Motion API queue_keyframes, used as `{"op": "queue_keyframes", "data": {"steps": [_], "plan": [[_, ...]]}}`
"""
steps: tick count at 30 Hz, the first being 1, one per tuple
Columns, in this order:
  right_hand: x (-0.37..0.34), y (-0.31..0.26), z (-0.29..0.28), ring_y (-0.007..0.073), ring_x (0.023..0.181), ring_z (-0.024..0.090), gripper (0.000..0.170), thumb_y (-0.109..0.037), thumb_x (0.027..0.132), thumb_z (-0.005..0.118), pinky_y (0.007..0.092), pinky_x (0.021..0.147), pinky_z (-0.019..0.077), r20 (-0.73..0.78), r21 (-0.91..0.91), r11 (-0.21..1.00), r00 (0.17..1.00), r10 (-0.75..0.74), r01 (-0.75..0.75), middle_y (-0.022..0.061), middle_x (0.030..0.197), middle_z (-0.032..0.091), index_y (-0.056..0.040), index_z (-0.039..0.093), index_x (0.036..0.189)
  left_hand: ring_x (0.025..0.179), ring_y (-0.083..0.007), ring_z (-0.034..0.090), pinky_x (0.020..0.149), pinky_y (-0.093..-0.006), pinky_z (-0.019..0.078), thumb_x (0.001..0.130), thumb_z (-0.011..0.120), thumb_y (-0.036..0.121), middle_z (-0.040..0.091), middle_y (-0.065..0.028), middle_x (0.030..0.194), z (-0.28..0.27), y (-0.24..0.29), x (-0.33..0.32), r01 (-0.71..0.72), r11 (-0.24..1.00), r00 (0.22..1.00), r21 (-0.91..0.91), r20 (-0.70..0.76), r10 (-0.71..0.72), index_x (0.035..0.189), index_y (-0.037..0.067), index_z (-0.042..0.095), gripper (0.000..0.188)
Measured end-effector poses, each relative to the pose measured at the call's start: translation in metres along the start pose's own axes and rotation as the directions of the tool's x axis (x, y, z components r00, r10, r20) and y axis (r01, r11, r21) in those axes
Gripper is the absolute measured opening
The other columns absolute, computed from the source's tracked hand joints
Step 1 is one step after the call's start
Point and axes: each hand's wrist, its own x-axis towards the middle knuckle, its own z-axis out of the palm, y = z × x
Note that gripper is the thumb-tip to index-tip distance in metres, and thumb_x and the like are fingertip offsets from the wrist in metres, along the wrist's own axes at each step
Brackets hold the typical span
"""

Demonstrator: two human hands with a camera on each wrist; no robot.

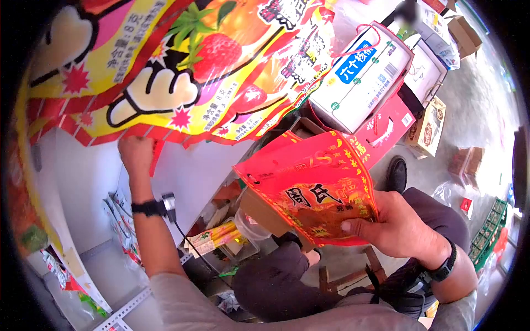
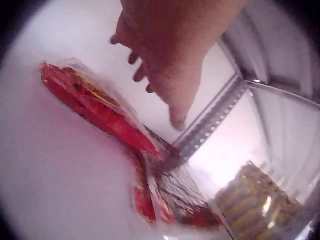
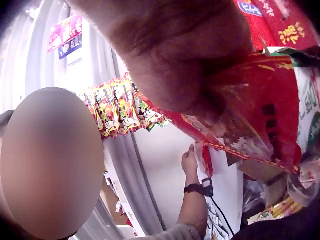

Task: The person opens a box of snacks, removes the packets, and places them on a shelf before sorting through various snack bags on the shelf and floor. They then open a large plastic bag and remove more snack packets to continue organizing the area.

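Observation:
My right hand (image 1: 397,226) grips a flat red food packet (image 1: 326,198) by its edge, thumb lying over the front. In the right wrist view the packet (image 3: 260,110) spreads out below the palm. My left hand (image 1: 137,157) reaches toward a white shelf, its upper part hidden behind large hanging snack packets (image 1: 221,71). The left wrist view shows that hand (image 2: 165,55) with its fingers spread loosely and nothing in them. Close by on the white surface lies a red packet (image 2: 100,112), and a clear-wrapped red packet (image 2: 175,195) lies beside it.
White cartons (image 1: 359,77) and a red box (image 1: 389,129) are stacked beyond the right hand. A wooden stool (image 1: 353,276) and a green crate (image 1: 491,231) stand lower down. A perforated metal strip (image 2: 210,117) edges the shelf, near a pack of brownish items (image 2: 255,205).

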Motion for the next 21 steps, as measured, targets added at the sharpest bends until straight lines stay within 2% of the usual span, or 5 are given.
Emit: {"op": "queue_keyframes", "data": {"steps": [4, 9, 13, 19, 21], "plan": [[-0.005, 0.002, -0.002, 0.0177, 0.09, 0.07, 0.037, -0.01, 0.096, 0.071, 0.0345, 0.083, 0.0546, -0.005, -0.035, 0.998, 0.999, 0.048, -0.048, 0.0156, 0.101, 0.075, -0.0042, 0.062, 0.131, 0.146, -0.0402, 0.038, 0.118, -0.0451, 0.0368, 0.076, 0.086, 0.038, 0.039, -0.0268, 0.158, -0.014, 0.04, -0.077, -0.016, 0.995, 0.984, -0.095, -0.177, -0.001, 0.151, 0.0, 0.046, 0.094], [-0.008, 0.008, 0.002, 0.0155, 0.089, 0.069, 0.037, -0.01, 0.096, 0.071, 0.0337, 0.082, 0.0543, -0.024, -0.009, 1.0, 1.0, -0.006, 0.006, 0.0146, 0.099, 0.075, -0.0028, 0.062, 0.131, 0.149, -0.0444, 0.033, 0.123, -0.0472, 0.0306, 0.078, 0.088, 0.03, 0.034, -0.0273, 0.161, 0.043, -0.014, -0.029, -0.195, 0.922, 0.95, -0.333, -0.296, 0.095, 0.158, 0.013, 0.041, 0.093], [-0.008, 0.01, 0.006, 0.0146, 0.091, 0.068, 0.036, -0.01, 0.096, 0.071, 0.0331, 0.084, 0.0536, -0.035, 0.058, 0.998, 0.999, -0.013, 0.015, 0.014, 0.102, 0.075, -0.0024, 0.062, 0.131, 0.15, -0.0433, 0.032, 0.123, -0.0465, 0.0325, 0.075, 0.09, 0.032, 0.035, -0.0266, 0.161, 0.024, -0.025, -0.005, -0.126, 0.929, 0.988, -0.347, -0.127, 0.086, 0.159, 0.01, 0.036, 0.103], [-0.011, 0.005, 0.005, 0.0114, 0.101, 0.065, 0.033, -0.008, 0.098, 0.068, 0.032, 0.091, 0.0525, 0.034, 0.137, 0.99, 0.999, 0.031, -0.035, 0.0079, 0.11, 0.075, -0.0007, 0.064, 0.13, 0.14, -0.0393, 0.047, 0.118, -0.0436, 0.0392, 0.079, 0.087, 0.033, 0.053, -0.0252, 0.145, -0.023, 0.026, -0.053, -0.231, 0.923, 0.922, -0.307, -0.372, 0.107, 0.149, 0.0, 0.047, 0.087], [-0.009, 0.012, 0.012, 0.011, 0.105, 0.064, 0.033, -0.008, 0.098, 0.068, 0.0314, 0.095, 0.0511, 0.076, 0.233, 0.972, 0.997, 0.01, -0.027, 0.0073, 0.115, 0.074, 0.0002, 0.064, 0.13, 0.124, -0.0297, 0.061, 0.109, -0.0396, 0.0467, 0.09, 0.079, 0.034, 0.063, -0.0144, 0.136, -0.069, 0.07, -0.115, 0.012, 0.771, 0.984, -0.636, -0.128, -0.121, 0.147, 0.002, 0.049, 0.072]]}}
